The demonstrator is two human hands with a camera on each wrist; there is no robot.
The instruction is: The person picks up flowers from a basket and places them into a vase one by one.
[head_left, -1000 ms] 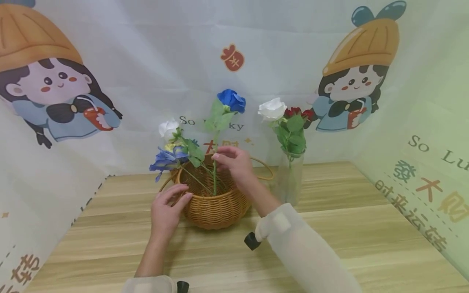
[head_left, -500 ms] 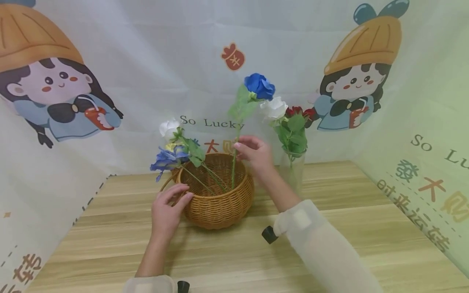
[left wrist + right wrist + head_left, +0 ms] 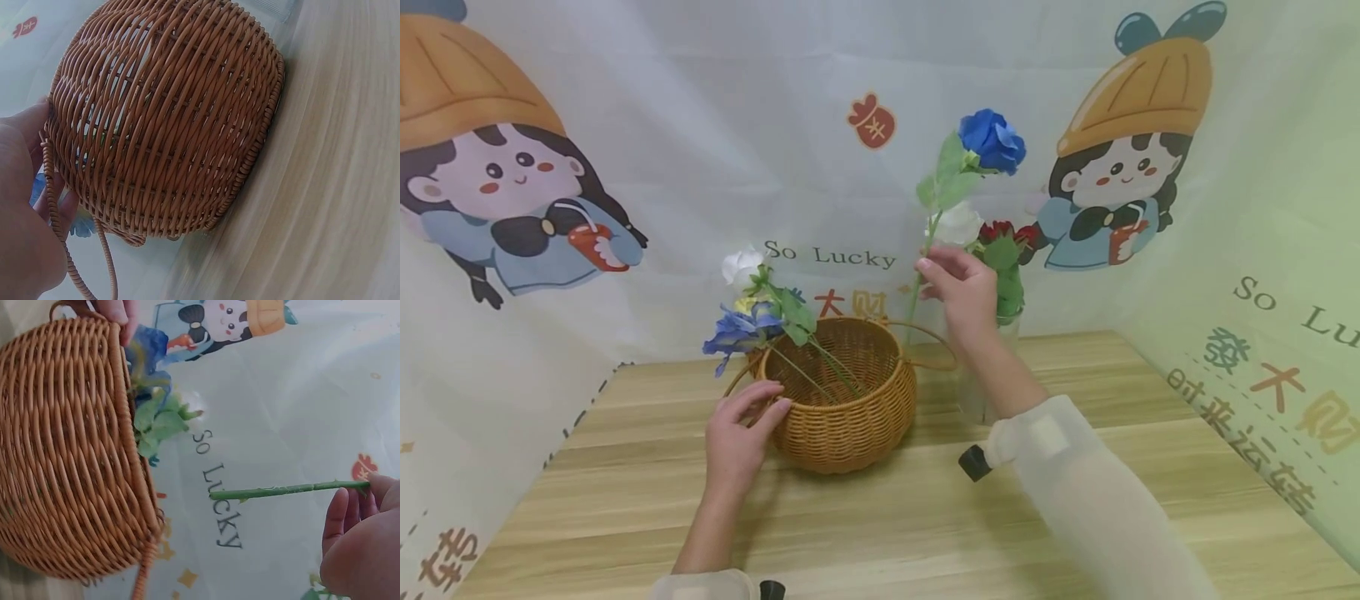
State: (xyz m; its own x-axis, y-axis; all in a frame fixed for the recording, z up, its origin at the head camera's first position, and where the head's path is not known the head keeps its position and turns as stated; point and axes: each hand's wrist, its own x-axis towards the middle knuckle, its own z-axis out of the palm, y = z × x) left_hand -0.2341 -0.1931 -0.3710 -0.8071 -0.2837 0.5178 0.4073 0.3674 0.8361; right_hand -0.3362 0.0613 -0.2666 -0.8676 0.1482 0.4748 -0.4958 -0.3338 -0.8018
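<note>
My right hand [image 3: 966, 292] pinches the green stem of a blue rose [image 3: 992, 142] and holds it upright, right of the basket. In the right wrist view the bare lower end of the stem [image 3: 275, 491] hangs beyond the rim, touching nothing. My left hand [image 3: 737, 437] grips the left rim of the brown wicker basket [image 3: 846, 437], thumb and fingers on either side of it beside the handle [image 3: 59, 219]. A white rose [image 3: 743, 268] and a blue-purple flower with a yellow centre [image 3: 737, 331] lean out of the basket's left side, their stems inside.
Behind my right hand stands a clear vase [image 3: 976, 400] with a white rose [image 3: 953, 225] and red flowers [image 3: 1000, 232]. The basket sits on a wood-grain table [image 3: 1075, 467]. A printed cloth [image 3: 700, 125] hangs behind and along the sides.
My right hand has lifted the blue rose up and to the right, drawing its stem out of the basket. My left hand has stayed at the rim.
</note>
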